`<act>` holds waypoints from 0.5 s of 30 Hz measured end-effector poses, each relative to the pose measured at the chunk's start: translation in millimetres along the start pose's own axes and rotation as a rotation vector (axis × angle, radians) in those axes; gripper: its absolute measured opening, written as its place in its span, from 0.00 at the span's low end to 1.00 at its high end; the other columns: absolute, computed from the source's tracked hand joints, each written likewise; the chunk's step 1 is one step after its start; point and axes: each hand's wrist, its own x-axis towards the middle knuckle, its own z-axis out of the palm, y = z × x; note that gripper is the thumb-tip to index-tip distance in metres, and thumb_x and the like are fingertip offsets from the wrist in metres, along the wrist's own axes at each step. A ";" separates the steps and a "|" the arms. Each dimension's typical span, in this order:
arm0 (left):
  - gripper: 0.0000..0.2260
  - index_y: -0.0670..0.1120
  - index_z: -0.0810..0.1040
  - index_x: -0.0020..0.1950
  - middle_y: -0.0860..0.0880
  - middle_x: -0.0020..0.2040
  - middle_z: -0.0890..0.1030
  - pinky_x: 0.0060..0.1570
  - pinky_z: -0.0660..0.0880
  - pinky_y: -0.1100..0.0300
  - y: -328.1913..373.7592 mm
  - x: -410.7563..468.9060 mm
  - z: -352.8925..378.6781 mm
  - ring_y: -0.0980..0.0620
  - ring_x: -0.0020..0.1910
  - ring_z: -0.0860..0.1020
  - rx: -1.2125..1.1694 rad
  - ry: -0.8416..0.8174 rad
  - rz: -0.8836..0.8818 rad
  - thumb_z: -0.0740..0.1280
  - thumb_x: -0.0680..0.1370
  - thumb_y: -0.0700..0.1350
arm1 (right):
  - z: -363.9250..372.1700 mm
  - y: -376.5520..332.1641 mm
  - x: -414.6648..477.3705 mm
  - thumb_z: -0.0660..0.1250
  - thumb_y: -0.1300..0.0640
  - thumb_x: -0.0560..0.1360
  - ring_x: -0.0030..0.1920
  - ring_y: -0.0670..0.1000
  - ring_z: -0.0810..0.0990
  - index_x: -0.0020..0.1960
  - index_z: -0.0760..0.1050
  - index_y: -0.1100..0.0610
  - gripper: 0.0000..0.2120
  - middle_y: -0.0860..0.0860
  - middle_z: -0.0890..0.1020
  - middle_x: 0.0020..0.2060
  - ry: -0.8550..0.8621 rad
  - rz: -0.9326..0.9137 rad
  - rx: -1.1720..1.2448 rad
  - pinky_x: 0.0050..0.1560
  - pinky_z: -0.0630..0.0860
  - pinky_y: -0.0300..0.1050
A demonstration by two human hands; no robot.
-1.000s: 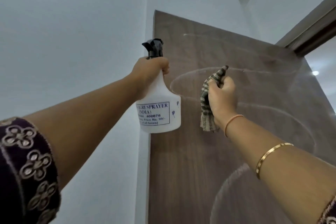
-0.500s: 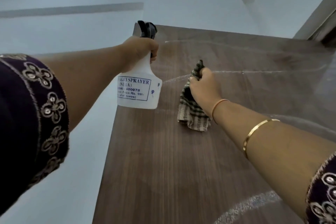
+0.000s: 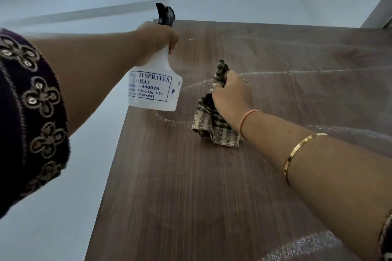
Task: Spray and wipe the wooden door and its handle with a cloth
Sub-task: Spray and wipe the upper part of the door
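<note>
Head view: the person's left hand (image 3: 158, 41) grips the neck of the white spray bottle (image 3: 157, 74). Its fingers are curled tight round it, and the black trigger top sticks up above them. The right hand (image 3: 231, 97) pinches the checked cloth (image 3: 214, 128), fingers clamped on its top. The rest of the cloth hangs down below those fingers against the wooden door (image 3: 191, 186).

A second ago both hands were farther from the top of the door. Now they have gone up, and the door's top edge sits just behind the left fingers. Thin wet rings (image 3: 275, 73) run across the wood to the right of the right fingers, not wiped off yet. So the top part of the door looks like the part being cleaned now. The door handle is not in view.

The bottle's label (image 3: 149, 90), below the left fingers, has blue writing: "SPRAYER", "400078", "Price Rs. 99/-" and "all taxes)". The first letters are too blurry to read.
</note>
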 end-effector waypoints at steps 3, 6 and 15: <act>0.06 0.41 0.75 0.44 0.43 0.40 0.78 0.53 0.77 0.52 -2.7 1.3 -5.6 0.46 0.40 0.77 0.052 0.029 0.002 0.64 0.68 0.35 | 0.8 -1.0 -2.0 0.58 0.59 0.80 0.42 0.51 0.73 0.56 0.70 0.57 0.07 0.46 0.70 0.37 0.007 -0.012 -0.001 0.43 0.68 0.44; 0.07 0.39 0.75 0.44 0.43 0.37 0.77 0.51 0.77 0.51 -7.2 -1.7 -9.7 0.45 0.38 0.76 0.053 0.046 -0.011 0.64 0.66 0.35 | 3.1 -0.6 -3.2 0.57 0.59 0.79 0.44 0.53 0.75 0.56 0.70 0.58 0.07 0.48 0.71 0.37 0.027 -0.015 -0.014 0.42 0.69 0.45; 0.03 0.41 0.74 0.40 0.44 0.37 0.77 0.52 0.78 0.53 -12.0 3.1 -19.5 0.48 0.36 0.77 0.078 -0.049 -0.031 0.63 0.71 0.34 | 12.6 -4.6 -1.3 0.58 0.59 0.79 0.49 0.56 0.77 0.57 0.70 0.59 0.09 0.54 0.78 0.45 0.069 -0.018 -0.026 0.44 0.71 0.46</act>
